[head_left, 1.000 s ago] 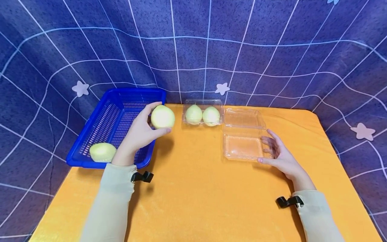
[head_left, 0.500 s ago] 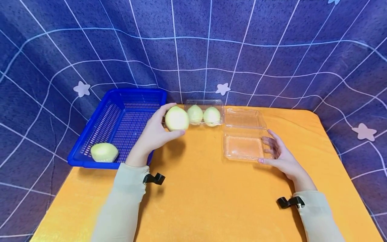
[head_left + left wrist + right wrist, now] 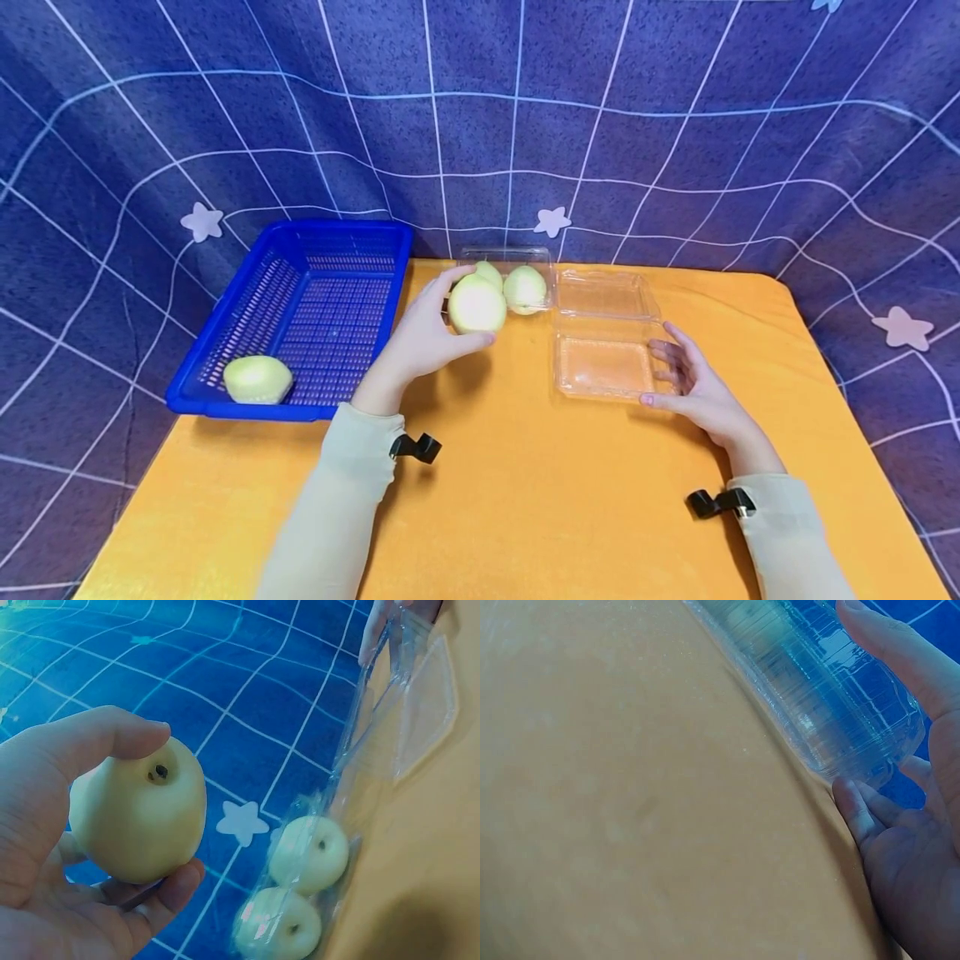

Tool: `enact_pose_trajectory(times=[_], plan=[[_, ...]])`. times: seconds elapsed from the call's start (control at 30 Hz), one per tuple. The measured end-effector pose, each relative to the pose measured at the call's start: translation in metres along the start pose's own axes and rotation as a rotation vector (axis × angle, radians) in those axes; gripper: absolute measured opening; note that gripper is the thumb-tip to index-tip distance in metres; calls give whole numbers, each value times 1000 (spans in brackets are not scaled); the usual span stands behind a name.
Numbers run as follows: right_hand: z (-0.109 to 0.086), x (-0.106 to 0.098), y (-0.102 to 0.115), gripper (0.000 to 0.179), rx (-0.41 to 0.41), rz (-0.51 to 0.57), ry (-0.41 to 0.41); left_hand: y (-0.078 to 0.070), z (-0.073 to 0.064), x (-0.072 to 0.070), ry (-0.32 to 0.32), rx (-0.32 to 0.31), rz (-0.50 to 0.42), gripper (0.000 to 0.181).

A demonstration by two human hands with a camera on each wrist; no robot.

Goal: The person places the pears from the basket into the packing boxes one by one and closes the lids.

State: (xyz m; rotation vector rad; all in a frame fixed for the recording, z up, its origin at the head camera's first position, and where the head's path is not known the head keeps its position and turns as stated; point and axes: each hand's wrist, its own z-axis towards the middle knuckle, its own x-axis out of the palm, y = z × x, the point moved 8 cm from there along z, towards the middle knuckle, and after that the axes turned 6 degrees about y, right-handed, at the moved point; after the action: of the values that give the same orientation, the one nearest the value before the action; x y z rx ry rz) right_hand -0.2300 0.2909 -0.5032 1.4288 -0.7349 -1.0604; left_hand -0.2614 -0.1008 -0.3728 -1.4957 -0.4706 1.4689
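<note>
My left hand (image 3: 422,337) holds a pale yellow-green pear (image 3: 478,306) between thumb and fingers, above the table in the middle of the head view. In the left wrist view the dark blossom end of this pear (image 3: 139,821) shows. Behind it, a clear plastic box (image 3: 543,257) contains two pears, the left one partly hidden by the held pear. An open, hinged clear box (image 3: 603,367) lies to the right, nothing inside. At its right side is my right hand (image 3: 705,396), fingers relaxed; in the right wrist view, fingertips (image 3: 847,796) are by the box corner and the thumb stands apart.
A blue perforated basket (image 3: 270,237) stands at the left with one pear (image 3: 257,380) in its near left corner. The table has an orange cloth (image 3: 525,500). A blue curtain (image 3: 480,125) with pale lines and stars hangs behind.
My left hand has carried the pear rightwards from the basket's right edge to in front of the two boxed pears. My right hand and the open box have stayed in place.
</note>
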Motion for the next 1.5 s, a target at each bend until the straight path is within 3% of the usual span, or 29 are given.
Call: enact_pose_trajectory(times=[0.53,0.73,1.3,1.5], plan=[[0,1,1,115,-8,1,-6,5,17,36,2,35,-31,96],[1,1,1,115,-7,-2,-3,1,23,51,42,19,1,98],[-1,0,0,115,-24,-4,-9,-15,37,85,118,77,17,95],[0,0,0,115,-24,-8,-11,-20,41,94,140,69,44,98]])
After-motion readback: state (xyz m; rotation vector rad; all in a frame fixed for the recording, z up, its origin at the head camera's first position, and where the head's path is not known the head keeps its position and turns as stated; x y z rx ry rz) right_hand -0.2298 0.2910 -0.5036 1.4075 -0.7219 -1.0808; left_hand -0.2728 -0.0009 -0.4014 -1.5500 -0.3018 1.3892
